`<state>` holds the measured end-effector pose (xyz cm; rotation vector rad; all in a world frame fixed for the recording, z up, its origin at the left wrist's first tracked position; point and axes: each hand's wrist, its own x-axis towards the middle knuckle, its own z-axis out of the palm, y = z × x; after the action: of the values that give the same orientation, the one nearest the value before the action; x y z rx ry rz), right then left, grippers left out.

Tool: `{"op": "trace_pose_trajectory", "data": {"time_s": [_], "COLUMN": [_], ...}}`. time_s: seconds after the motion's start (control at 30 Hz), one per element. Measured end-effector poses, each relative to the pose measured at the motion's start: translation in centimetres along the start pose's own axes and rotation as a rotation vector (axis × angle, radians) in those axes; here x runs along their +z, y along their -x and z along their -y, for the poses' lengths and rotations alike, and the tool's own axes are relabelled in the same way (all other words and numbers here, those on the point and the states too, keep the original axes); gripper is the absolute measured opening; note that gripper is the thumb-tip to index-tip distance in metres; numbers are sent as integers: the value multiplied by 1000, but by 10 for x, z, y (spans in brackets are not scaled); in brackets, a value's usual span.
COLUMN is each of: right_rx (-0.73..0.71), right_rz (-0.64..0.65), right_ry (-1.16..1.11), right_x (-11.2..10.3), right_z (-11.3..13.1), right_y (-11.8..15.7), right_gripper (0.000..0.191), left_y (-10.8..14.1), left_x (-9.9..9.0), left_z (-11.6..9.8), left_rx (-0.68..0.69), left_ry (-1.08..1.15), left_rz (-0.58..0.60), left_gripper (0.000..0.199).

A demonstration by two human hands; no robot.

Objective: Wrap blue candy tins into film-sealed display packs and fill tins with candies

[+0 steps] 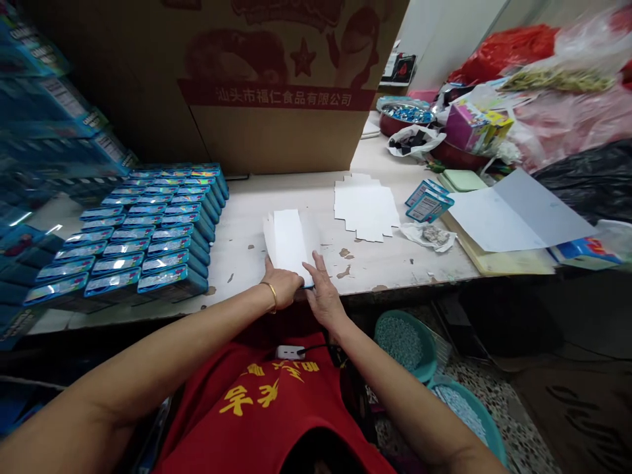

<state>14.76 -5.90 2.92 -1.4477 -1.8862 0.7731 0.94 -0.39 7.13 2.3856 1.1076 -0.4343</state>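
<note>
One white card (288, 238), likely light, flexible and best edge-held, has left hand (284, 288) grasping, right hand (324, 297) open alongside.

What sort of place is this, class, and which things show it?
Probably a small packing workshop: rows of shiny blue printed packs, a flat white cardboard blank, and a large brown printed cardboard carton.

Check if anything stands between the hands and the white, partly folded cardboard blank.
Nothing visible: the left hand and right hand are at the near end of the white, partly folded cardboard blank. The flat, notched white sheet lies apart, to its right.
</note>
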Motion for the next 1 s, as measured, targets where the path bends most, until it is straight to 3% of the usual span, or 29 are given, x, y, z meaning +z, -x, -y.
{"op": "trace_pose_trajectory", "data": {"time_s": [0.2, 0.33, 0.4, 0.5, 0.57, 0.63, 0.7, 0.77, 0.87, 0.93, 1.0], "right_rx": [-40, -143, -172, -161, -141, -124, -138, -187, -254, -276, -258], "right_rz": [59, 223, 227, 218, 379, 611, 794, 944, 1084, 996, 800], "right_ry": [-66, -36, 51, 302, 500, 646, 685, 630, 518, 503, 562], "right_x": [3, -24, -41, -45, -29, -6, 14, 23, 18, 13, 13], "right_z": [3, 18, 29, 48, 62, 75, 89, 101, 114, 114, 105], "right_y": [8, 7, -7, -40, -58, -65, -56, -38, -18, -23, -42], "right_gripper": [69, 56, 42, 27, 27, 29, 37, 42, 39, 34, 31], "left_y": [-6, 18, 35, 48, 42, 25, 6, -8, -11, -4, 6], "left_x": [-14, -15, -17, -25, -30, -31, -26, -17, 4, 17, 26], "left_z": [-7, 8, 25, 57, 78, 95, 109, 120, 128, 128, 124], "left_rx": [-88, -55, -13, -124, -283, -426, -553, -640, -659, -623, -569], "left_ry": [44, 148, 261, 366, 337, 301, 316, 369, 442, 478, 510], "left_rz": [277, 331, 237, -117, -381, -536, -511, -408, -306, -301, -323], "left_gripper": [25, 32, 40, 40, 44, 53, 63, 69, 54, 40, 35]}}
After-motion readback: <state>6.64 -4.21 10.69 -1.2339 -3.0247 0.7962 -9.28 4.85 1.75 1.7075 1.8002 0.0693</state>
